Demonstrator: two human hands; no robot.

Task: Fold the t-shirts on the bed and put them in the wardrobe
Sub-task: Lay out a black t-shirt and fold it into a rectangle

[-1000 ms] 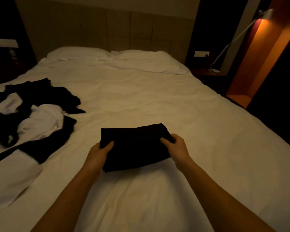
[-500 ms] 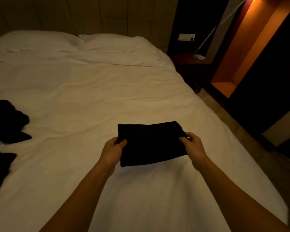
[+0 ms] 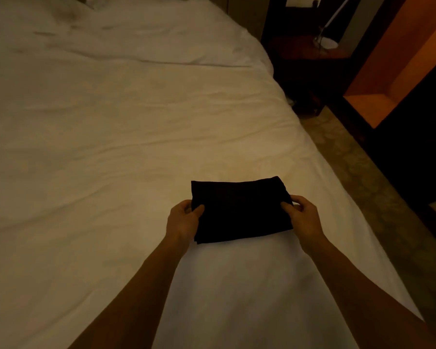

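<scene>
A black t-shirt (image 3: pixel 239 210), folded into a compact rectangle, is held over the white bed (image 3: pixel 111 147) near its right side. My left hand (image 3: pixel 183 220) grips the shirt's left edge, thumb on top. My right hand (image 3: pixel 301 216) grips its right edge the same way. The pile of other t-shirts is out of view.
The bed's right edge runs diagonally down to the lower right, with patterned floor (image 3: pixel 358 177) beside it. A dark nightstand (image 3: pixel 307 69) with a lamp base (image 3: pixel 325 41) stands at the upper right. An orange-lit niche (image 3: pixel 378 102) and dark panels line the right wall.
The view has swung right and down, so the pile of black and white shirts has left the frame. Both hands have carried the folded shirt toward the bed's right side.
</scene>
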